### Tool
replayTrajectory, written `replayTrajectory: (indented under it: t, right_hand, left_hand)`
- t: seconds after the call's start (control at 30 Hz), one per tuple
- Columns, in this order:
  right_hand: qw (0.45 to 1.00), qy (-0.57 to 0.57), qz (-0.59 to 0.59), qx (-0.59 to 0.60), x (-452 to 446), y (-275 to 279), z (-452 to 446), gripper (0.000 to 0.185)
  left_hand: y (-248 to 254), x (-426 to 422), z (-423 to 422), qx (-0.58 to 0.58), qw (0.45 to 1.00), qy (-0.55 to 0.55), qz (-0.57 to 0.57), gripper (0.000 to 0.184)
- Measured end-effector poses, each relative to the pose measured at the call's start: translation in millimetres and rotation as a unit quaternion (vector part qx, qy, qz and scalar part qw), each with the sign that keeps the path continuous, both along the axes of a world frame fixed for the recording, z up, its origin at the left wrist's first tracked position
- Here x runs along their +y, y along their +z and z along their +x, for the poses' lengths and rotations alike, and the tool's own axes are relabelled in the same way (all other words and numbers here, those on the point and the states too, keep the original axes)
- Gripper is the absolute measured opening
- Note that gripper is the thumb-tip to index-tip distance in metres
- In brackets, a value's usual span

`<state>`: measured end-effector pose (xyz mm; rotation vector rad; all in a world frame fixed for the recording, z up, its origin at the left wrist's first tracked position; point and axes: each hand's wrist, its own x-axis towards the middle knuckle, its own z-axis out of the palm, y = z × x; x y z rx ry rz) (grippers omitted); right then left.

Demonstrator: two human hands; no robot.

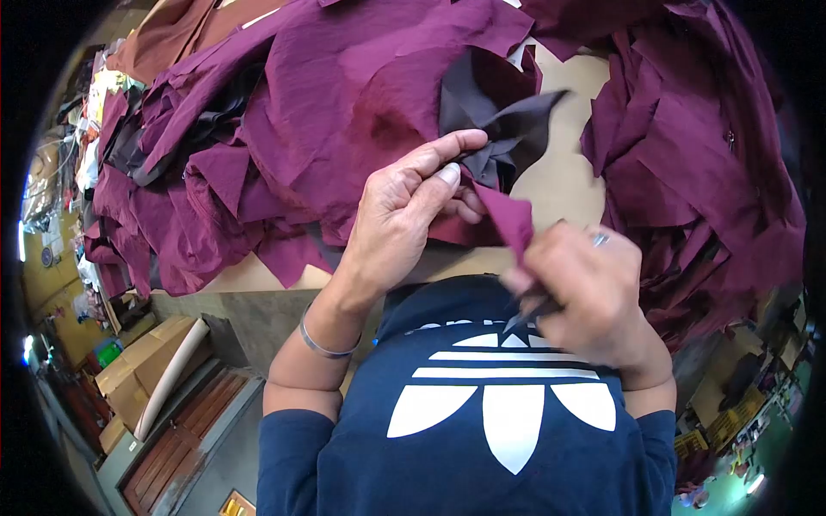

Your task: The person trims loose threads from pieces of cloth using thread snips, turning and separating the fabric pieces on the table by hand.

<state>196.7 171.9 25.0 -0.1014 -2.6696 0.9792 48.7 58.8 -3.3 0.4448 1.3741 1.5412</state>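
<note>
My left hand [409, 193] is closed in a pinch, thumb and forefinger on the edge of a dark grey fabric piece [516, 129] joined or laid against maroon fabric. From beneath its fingers a narrow fold of maroon fabric [506, 215] stretches to my right hand [589, 288]. The right hand is closed and smeared by motion, its fingertips at the end of that fold. A dark pointed thing [523, 316], perhaps the tip of a small cutting tool, sticks out below the right fingers; its kind is unclear.
A large heap of maroon fabric [335, 95] covers the left of the table [572, 172]. Another maroon pile [680, 146] hangs over its right side. Brown cloth [172, 39] lies at the back left. Below left stand a cardboard box [146, 365] and a pale roll [172, 378].
</note>
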Motion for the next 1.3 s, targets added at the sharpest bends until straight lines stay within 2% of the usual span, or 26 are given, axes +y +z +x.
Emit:
replayTrajectory:
  t: [0.1,0.17,0.2,0.23,0.33,0.5,0.6,0.67,0.73,0.77,0.83,0.87,0.9,0.97,1.0,1.03,1.13,1.3]
  right_hand:
    - [0.984,0.175,0.016,-0.016,-10.9,2.1,-2.9,0.012]
    - [0.966,0.254,-0.005,-0.055,-21.3,-8.0,-5.0,0.012]
    - [0.966,0.252,-0.021,-0.06,-21.8,-9.1,-4.5,0.013]
    - [0.965,0.251,-0.037,-0.065,-21.7,-10.2,-4.2,0.014]
    - [0.958,0.256,-0.101,-0.084,-22.1,-13.4,-4.5,0.015]
    - [0.949,0.276,-0.132,-0.079,-26.8,-18.0,-6.4,0.017]
    - [0.956,0.172,-0.238,0.024,-18.0,-24.1,-3.9,0.024]
    - [0.988,-0.038,-0.151,0.006,-10.0,-17.8,-2.5,0.016]
    - [0.977,-0.123,-0.174,-0.009,-3.7,-27.6,-3.4,0.017]
    - [0.972,-0.11,-0.208,0.004,-5.4,-37.5,-3.5,0.018]
    - [0.989,-0.006,-0.15,-0.011,-10.8,-44.5,-0.6,0.018]
    - [0.991,0.046,-0.12,-0.019,-13.3,-47.5,0.3,0.018]
    - [0.995,0.074,-0.066,0.004,-17.1,-51.4,-0.9,0.028]
    - [0.993,0.104,-0.056,-0.019,-14.2,-46.1,-1.5,0.022]
    - [0.991,0.119,-0.051,-0.031,-11.6,-41.9,-2.5,0.019]
    - [0.991,0.114,-0.058,-0.032,-6.3,-38.1,-3.4,0.017]
    - [0.971,-0.007,-0.235,0.048,-3.3,-40.6,-13.1,0.015]
    - [0.95,-0.041,-0.306,0.05,5.2,-55.4,-31.0,0.023]
  left_hand:
    - [0.0,1.1,3.8,-0.029,1.0,0.008,-0.001,0.033]
    - [0.7,1.8,3.9,0.022,1.0,-0.004,-0.006,0.036]
    - [1.6,1.8,3.2,0.047,0.999,-0.009,-0.008,0.037]
    - [2.7,-0.1,1.3,0.021,1.0,-0.003,-0.019,0.046]
    - [3.2,-3.2,-0.3,0.069,0.997,-0.03,-0.03,0.049]
    - [4.7,-5.5,2.4,0.044,0.998,-0.04,-0.038,0.053]
    - [3.4,-6.4,1.8,0.0,1.0,-0.021,-0.009,0.053]
    - [4.0,-7.1,0.9,-0.03,1.0,-0.008,0.005,0.052]
    - [8.2,-7.9,-0.3,-0.054,0.999,-0.003,0.002,0.052]
    - [8.1,-8.1,-1.0,-0.06,0.998,0.0,-0.013,0.051]
    - [7.0,-7.8,-2.0,-0.074,0.996,0.007,-0.042,0.049]
    - [6.3,-7.7,-1.5,-0.035,0.998,0.002,-0.051,0.048]
    - [5.1,-8.1,-0.9,0.004,0.998,-0.004,-0.06,0.048]
    - [-0.2,-8.9,1.8,0.08,0.994,-0.013,-0.069,0.044]
    - [0.2,-9.2,2.0,0.076,0.995,-0.022,-0.066,0.044]
    - [1.1,-10.0,2.0,0.071,0.995,-0.031,-0.064,0.044]
    - [-2.3,-11.5,5.3,0.056,0.997,-0.03,-0.051,0.039]
    - [-8.8,-15.5,8.7,0.065,0.998,-0.011,-0.001,0.045]
